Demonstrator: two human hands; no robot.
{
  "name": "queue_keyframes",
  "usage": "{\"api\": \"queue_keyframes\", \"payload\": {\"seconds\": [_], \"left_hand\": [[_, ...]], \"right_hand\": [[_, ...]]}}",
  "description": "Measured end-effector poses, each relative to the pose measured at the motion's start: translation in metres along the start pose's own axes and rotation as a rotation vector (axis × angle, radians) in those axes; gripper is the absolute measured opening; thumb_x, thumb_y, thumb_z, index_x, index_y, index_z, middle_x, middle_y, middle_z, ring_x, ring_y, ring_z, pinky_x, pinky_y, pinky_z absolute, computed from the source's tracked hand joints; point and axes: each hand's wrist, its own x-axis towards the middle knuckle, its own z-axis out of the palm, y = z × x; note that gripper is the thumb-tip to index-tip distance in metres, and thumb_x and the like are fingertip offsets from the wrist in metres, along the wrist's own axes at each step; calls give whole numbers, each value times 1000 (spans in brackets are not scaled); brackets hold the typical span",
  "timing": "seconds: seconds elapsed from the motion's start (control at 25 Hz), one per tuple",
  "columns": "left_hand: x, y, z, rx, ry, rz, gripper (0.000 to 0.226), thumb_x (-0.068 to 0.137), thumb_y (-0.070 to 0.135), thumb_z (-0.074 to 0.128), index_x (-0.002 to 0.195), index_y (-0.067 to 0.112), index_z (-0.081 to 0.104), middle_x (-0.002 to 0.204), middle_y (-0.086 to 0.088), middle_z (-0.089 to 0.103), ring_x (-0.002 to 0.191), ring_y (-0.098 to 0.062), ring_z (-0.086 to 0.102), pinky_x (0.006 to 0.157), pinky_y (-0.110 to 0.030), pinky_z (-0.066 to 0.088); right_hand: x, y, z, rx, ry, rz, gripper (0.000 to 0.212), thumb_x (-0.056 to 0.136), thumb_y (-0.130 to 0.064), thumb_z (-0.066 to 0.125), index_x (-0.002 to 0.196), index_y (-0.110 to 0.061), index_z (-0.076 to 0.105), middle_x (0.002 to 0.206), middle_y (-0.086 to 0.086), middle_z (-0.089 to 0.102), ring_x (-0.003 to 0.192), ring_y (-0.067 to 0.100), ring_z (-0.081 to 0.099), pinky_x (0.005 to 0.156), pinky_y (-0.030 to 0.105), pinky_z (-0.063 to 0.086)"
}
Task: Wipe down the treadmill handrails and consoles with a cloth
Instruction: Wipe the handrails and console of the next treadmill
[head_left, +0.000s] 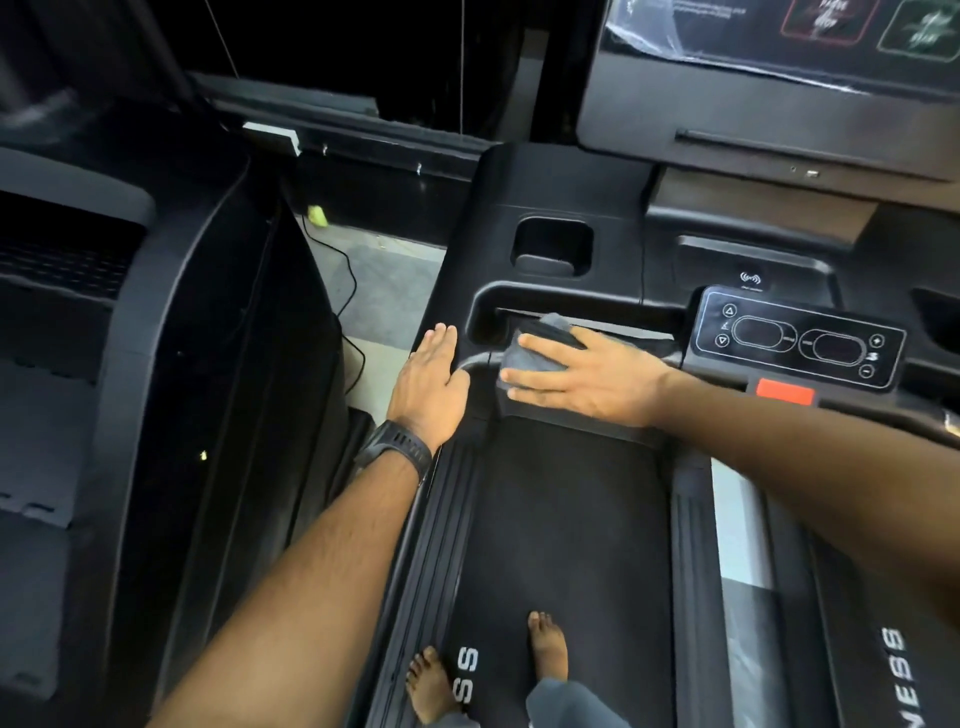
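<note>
**Right forearm (831, 467) reaching in, cloth (535, 358) flat on the handrail (478, 362)**

Closest of all, the right forearm comes in from below the control panel (800, 338) and crosses to its left. The right hand (587, 376) lies palm down on the grey cloth. Its fingers (540, 343) are straight and spread wide, pressing the cloth rather than curling round it. The cloth sits bunched on the handrail just left of the control panel, and part of it is tucked into the slot behind the rail.

Further left of the panel, the left hand (428, 384) rests flat on the edge of the console (519, 182). Its fingers are straight and close together and hold nothing. A dark watch (395, 449) is on that wrist. Above and left of the panel is a square cup pocket (553, 247), and above the panel is the screen (779, 78) under plastic film. A red button (785, 392) sits just below the panel. Two bare feet (548, 644) stand on the belt (566, 519), well below it.

The cloth looks light, soft and limp. It should fold round the rail easily, but it will likely slide or bunch up under a flat palm. Wrapping the fingers over it and round the rail would probably hold it better. The rail and console look like hard, smooth plastic that can take firm pressure. The panel's touch keys probably call for a lighter hand.
</note>
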Motion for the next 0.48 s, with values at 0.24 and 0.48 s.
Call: {"api": "queue_keyframes", "payload": {"seconds": [0.24,0.48], "left_hand": [[-2,4,-1,63,-6,-22,60,98,15,39,156,19,23,164,3,17,151,-10,12,120,-30,13],[-4,8,-1,90,-8,-25,60,99,15,39,156,20,22,164,4,16,151,-9,11,120,-29,11]], "right_hand": [[3,4,3,-97,-97,-149,71,99,-19,51,162,-23,17,171,-2,0,154,39,4,111,64,32],[22,-11,-1,-186,-151,-160,75,99,-23,55,162,-18,14,170,7,-9,152,42,-17,111,70,26]]}}
